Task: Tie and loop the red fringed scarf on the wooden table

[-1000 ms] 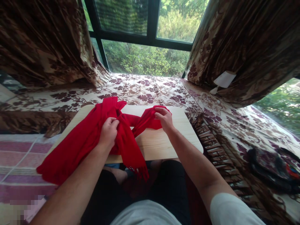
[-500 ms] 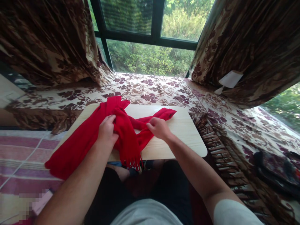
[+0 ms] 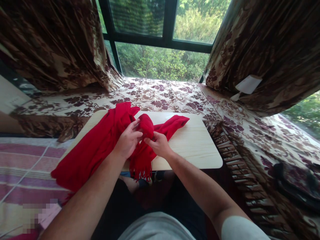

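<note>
A long red scarf point(image 3: 97, 146) lies across a small light wooden table point(image 3: 190, 146), with one end trailing off the left edge and a fringed end point(image 3: 141, 170) hanging over the front edge. At the scarf's middle is a rounded knot point(image 3: 146, 126). My left hand point(image 3: 127, 141) grips the scarf just left of that knot, fingers closed on the cloth. My right hand point(image 3: 158, 145) pinches the cloth right below the knot. Another red end point(image 3: 176, 121) lies flat toward the table's back right.
A brown floral cloth point(image 3: 162, 95) covers the sill behind the table, and matching curtains point(image 3: 262, 43) hang on both sides of a dark-framed window point(image 3: 165, 36). A pink striped mat point(image 3: 22, 166) lies at left. A dark bag point(image 3: 297, 180) sits at right.
My right hand moved left from the scarf's right end to the middle. Both hands came together and a rounded knot formed between them. The fringed end hangs shorter.
</note>
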`<state>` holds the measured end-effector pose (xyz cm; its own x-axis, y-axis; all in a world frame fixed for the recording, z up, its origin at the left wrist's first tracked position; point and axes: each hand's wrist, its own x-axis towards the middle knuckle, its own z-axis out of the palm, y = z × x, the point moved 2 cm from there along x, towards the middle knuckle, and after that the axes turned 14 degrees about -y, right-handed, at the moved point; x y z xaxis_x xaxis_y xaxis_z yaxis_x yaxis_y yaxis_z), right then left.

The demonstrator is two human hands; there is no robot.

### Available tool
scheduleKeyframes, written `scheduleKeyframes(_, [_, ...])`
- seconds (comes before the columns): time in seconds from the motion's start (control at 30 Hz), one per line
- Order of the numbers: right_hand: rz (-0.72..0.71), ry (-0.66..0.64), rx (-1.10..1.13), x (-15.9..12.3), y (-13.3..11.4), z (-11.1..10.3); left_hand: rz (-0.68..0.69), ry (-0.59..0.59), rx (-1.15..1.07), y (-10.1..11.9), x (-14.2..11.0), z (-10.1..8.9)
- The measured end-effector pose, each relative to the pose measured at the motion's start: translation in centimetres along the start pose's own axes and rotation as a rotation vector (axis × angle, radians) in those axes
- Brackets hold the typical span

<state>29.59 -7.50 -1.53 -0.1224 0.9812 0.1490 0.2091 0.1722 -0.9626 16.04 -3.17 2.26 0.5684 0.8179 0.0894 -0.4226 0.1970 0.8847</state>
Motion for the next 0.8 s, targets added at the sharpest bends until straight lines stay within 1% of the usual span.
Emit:
scheduleKeyframes(0.1, [0.052, -0.084, 0.280, 0.1, -0.1, -1.0, -0.042, 0.042, 0.260, -1.2, -0.7, -0.8])
scheduleKeyframes(0.17, [0.095, -0.106, 0.368, 0.1, -0.2, -1.7, -0.091, 0.064, 0.460, -1.7, -1.4, -1.1])
scheduleKeyframes(0.2, [0.112, -0.119, 0.374, 0.1, -0.2, -2.0, -0.117, 0.051, 0.561, -1.9, -1.6, -1.2])
scheduleKeyframes(0.27, [0.139, -0.159, 0.342, 0.0, -0.2, -2.3, -0.142, -0.029, 0.734, -2.1, -2.0, -1.1])
scheduleKeyframes(0.33, [0.161, -0.208, 0.301, -0.1, -0.2, -2.5, -0.135, -0.118, 0.824, -2.2, -2.2, -0.9])
scheduleKeyframes(0.37, [0.170, -0.228, 0.293, -0.1, -0.3, -2.5, -0.127, -0.136, 0.822, -2.2, -2.3, -0.8])
scheduleKeyframes(0.4, [0.175, -0.241, 0.298, -0.2, -0.3, -2.6, -0.125, -0.131, 0.790, -2.3, -2.3, -0.9])
scheduleKeyframes(0.47, [0.174, -0.241, 0.347, -0.4, -0.3, -2.9, -0.159, -0.083, 0.643, -2.7, -2.3, -1.2])
scheduleKeyframes(0.53, [0.160, -0.177, 0.432, -0.5, -0.3, -3.6, -0.186, 0.020, 0.417, -3.1, -2.3, -1.7])
scheduleKeyframes(0.6, [0.146, -0.045, 0.530, -0.5, -0.1, -4.6, -0.167, 0.167, 0.178, -3.5, -2.4, -2.3])
scheduleKeyframes(0.67, [0.142, 0.112, 0.615, -0.4, 0.2, -5.7, -0.116, 0.314, -0.001, -3.6, -2.6, -2.7])
scheduleKeyframes(0.73, [0.157, 0.243, 0.675, -0.3, 0.6, -6.9, -0.069, 0.435, -0.110, -3.6, -2.9, -2.9])
scheduleKeyframes(0.8, [0.197, 0.323, 0.712, -0.3, 0.9, -7.7, -0.048, 0.506, -0.185, -3.7, -3.2, -3.0])
